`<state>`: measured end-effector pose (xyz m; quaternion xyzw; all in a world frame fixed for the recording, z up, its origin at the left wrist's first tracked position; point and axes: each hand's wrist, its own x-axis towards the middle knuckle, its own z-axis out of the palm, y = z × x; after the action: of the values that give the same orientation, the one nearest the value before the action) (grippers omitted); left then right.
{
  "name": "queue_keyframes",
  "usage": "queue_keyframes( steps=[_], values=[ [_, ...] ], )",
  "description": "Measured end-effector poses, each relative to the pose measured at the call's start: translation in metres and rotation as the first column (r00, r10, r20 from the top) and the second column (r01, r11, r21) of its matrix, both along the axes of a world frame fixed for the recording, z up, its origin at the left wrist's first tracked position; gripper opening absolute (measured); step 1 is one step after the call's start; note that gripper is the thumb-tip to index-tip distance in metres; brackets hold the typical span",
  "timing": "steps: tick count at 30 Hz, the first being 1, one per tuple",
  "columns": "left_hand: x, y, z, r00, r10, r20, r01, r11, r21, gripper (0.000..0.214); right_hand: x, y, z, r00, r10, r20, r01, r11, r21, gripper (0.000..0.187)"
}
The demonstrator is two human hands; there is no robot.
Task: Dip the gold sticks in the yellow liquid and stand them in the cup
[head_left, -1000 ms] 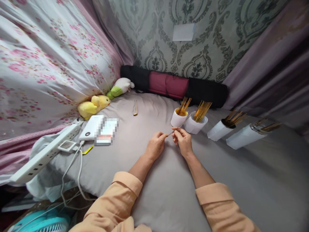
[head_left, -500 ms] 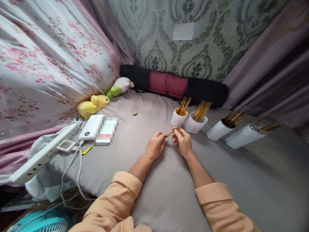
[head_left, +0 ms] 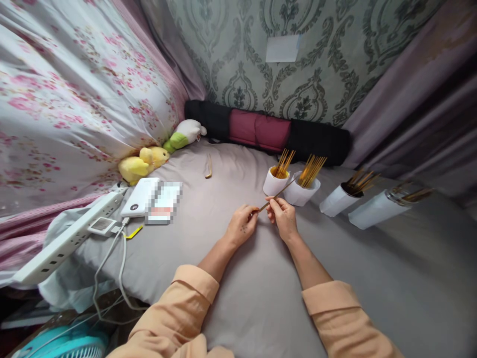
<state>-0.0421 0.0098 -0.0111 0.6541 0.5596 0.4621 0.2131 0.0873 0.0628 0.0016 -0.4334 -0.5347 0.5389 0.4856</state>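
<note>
As gray bedding (head_left: pixel 257 298) spreads before a damask-patterned wall (head_left: pixel 223 64), a left hand (head_left: pixel 242 224) pinches one end of a thin brown stick (head_left: pixel 264 205), a right hand (head_left: pixel 283 219) grips it farther along, near white cups (head_left: pixel 275 186), the pinched end hidden by fingers, a teal fan (head_left: pixel 55 342) cut off at lower left.
</note>
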Motion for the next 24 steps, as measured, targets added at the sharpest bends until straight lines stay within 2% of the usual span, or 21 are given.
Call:
queue_keyframes(
  steps=[7, 12, 15, 20, 24],
  values=[
    [0.003, -0.002, 0.003, 0.998, 0.008, 0.066, -0.002, 0.996, -0.092, 0.023, 0.001, 0.001, 0.002, 0.999, -0.01, 0.033, 0.01, 1.0, 0.015, 0.03],
    [0.007, 0.001, -0.002, 0.972, 0.007, 0.236, 0.034, 0.984, -0.172, 0.025, 0.003, 0.002, 0.001, 0.999, -0.014, 0.045, 0.012, 1.0, 0.028, 0.028],
    [0.009, 0.001, 0.0, 0.929, 0.006, 0.37, 0.094, 0.964, -0.249, 0.026, 0.003, 0.002, 0.002, 0.999, -0.014, 0.047, 0.013, 1.0, 0.023, 0.028],
    [0.012, -0.001, 0.011, 0.846, 0.088, 0.526, 0.142, 0.914, -0.381, 0.028, 0.004, 0.002, 0.004, 0.997, -0.028, 0.075, 0.025, 0.999, 0.04, 0.026],
    [0.012, -0.001, 0.014, 0.757, 0.1, 0.645, 0.227, 0.886, -0.403, 0.029, 0.004, 0.002, 0.003, 0.996, -0.029, 0.079, 0.026, 0.999, 0.045, 0.025]
  ],
)
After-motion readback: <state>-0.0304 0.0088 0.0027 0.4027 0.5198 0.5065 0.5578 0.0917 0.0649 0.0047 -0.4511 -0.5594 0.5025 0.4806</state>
